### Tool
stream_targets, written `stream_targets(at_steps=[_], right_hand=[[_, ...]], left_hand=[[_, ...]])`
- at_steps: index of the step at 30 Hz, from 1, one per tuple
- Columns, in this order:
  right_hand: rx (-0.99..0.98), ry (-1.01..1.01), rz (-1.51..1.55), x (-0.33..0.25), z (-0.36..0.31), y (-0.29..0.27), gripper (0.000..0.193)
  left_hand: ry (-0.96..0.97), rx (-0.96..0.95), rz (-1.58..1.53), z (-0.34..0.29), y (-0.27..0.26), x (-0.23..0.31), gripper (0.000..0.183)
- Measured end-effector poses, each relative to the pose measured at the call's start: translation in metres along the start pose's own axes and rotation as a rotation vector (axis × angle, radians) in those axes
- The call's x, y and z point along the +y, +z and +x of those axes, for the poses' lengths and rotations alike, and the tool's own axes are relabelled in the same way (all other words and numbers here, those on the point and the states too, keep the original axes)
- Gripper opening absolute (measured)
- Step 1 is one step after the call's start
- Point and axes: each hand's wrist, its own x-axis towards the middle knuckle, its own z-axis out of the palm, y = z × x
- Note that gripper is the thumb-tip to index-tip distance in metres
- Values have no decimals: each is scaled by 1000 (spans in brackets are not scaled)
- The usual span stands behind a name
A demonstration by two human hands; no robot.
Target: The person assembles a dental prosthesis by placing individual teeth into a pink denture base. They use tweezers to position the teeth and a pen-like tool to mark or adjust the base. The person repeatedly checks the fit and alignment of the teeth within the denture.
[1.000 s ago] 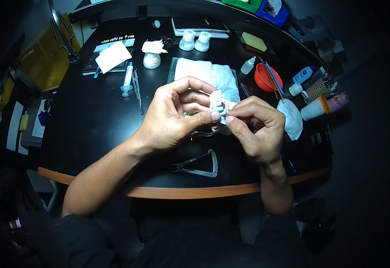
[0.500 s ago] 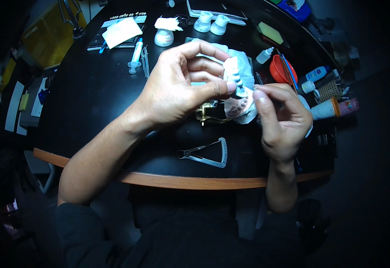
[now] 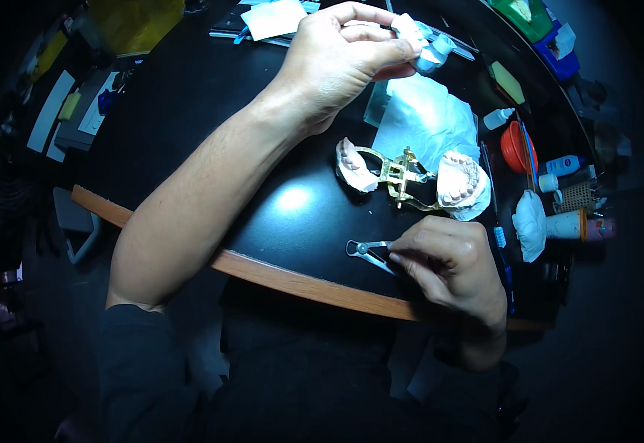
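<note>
Black tabletop (image 3: pixel 167 140), wood-edged on the near side. Brass articulator (image 3: pixel 397 173) lies spread open right of centre, one dental cast at each end: left cast (image 3: pixel 355 170), pinkish; right cast (image 3: pixel 460 179), teeth upward, on a white base. White sheet (image 3: pixel 421 114) just beyond it on the far side. Left hand (image 3: pixel 348 48) is extended toward the far side, grasping between thumb and fingers. Right hand (image 3: pixel 451 258) is on the near side, right of centre, thumb and index fingertips at the metal caliper (image 3: pixel 362 249); cannot tell whether these have closed on it. Caliper hinge points left; its right end is hidden by that hand. Red bowl (image 3: pixel 514 148) farther right. White cast piece (image 3: pixel 407 28) sits in the left fingertips; white dropper bottle (image 3: pixel 496 119) left of bowl.
</note>
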Motion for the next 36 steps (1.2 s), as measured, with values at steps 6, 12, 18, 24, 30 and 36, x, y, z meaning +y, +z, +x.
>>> stream_targets(at_steps=[6,12,18,24,30,36], right_hand=[[-147,98,-58,3,-1,-8,8],[-175,81,-136,5,-1,-5,9],[-134,25,-101,9,-4,-4,11],[78,21,30,16,-26,-55,9],[741,436,52,42,-132,-79,8],[614,719,-340,57,-166,-57,15]], left_hand=[[28,-21,44,-2,5,1,40],[10,-37,-14,-8,12,7,41],[-58,-79,-78,-10,16,9,47],[-79,-40,-120,-19,16,11,47],[-70,-107,-90,-12,20,9,48],[-78,-114,-56,-15,20,13,44]])
